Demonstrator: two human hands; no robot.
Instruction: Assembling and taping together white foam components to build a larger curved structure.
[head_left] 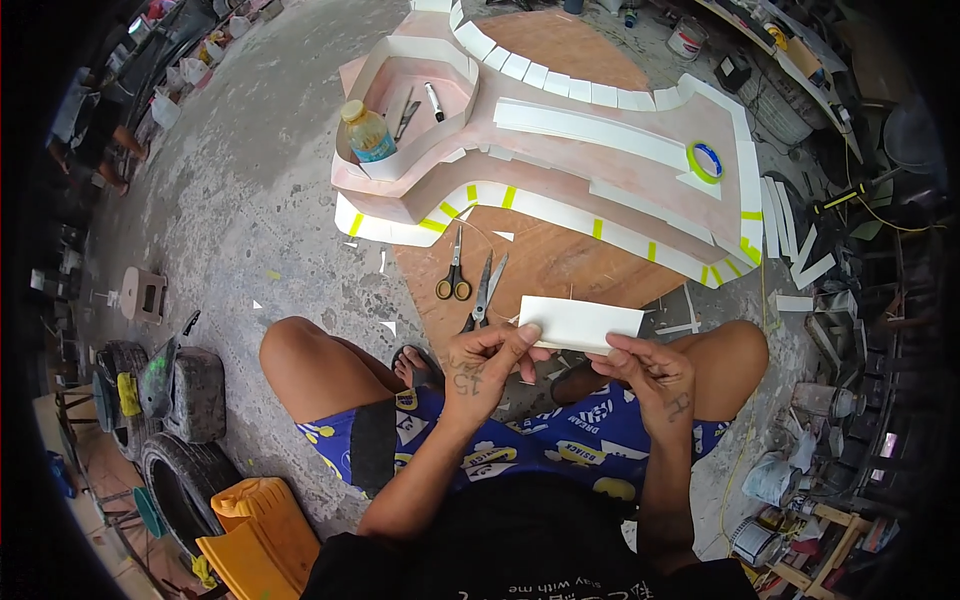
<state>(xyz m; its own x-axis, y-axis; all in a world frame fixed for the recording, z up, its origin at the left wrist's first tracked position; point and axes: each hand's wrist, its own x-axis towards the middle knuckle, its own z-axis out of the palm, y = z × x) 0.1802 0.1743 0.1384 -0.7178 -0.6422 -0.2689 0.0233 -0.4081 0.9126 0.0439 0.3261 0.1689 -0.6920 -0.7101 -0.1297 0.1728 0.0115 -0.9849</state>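
Between my hands I hold a rectangular piece of white card (581, 322) above my lap. My left hand (492, 358) pinches its left end with thumb and fingers. At its lower right corner, my right hand (652, 372) grips it the same way. Just beyond my left hand lie two pairs of scissors: a larger open pair (483, 293) and a smaller pair with black and yellow handles (454, 280). Both rest on a brown wooden board (545, 248). On the board stands a large pinkish mould-like form (480, 130), edged with white card strips and yellow-green tape.
A jar with a yellowish lid (368, 132), a marker (434, 102) and a blade-like tool (407, 120) sit in the form's walled recess. A tape roll (704, 162) lies at its right. Loose card strips (780, 218) are on the floor. Tyres (185, 478) and an orange plastic piece (255, 540) stand lower left.
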